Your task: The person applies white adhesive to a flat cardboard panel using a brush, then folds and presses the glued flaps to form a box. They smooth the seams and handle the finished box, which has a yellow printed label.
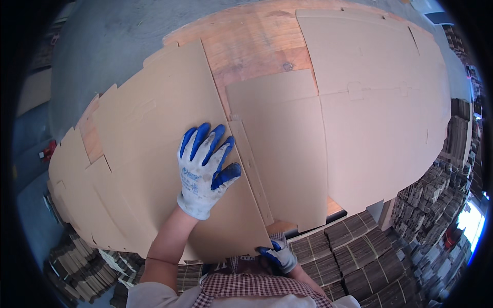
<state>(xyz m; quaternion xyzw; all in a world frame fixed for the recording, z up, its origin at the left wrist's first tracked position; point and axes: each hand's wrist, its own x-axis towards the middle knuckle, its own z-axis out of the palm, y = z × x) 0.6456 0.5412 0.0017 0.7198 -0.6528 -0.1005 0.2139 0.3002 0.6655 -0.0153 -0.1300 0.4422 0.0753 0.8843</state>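
Observation:
My left hand (201,167), in a white work glove with blue-coated fingers, lies on a large flat brown cardboard sheet (138,149). Its fingers are spread, and the thumb points toward the sheet's right-hand long edge. At the near right corner of that sheet is my right hand (280,256), gloved the same way, with blue fingertips gripping the cardboard's edge; part of this hand is hidden. A narrower cardboard piece (282,154) lies just right of the sheet. Farther right, another wide cardboard sheet (380,113) has slots and crease lines.
Under the cardboard is a wooden tabletop (257,43), bare at the far middle. Strapped bundles of cardboard (354,251) stand near me at right, with more stacks (436,190) beyond. Other bundles (77,267) sit at lower left. Grey floor (113,51) lies past the table.

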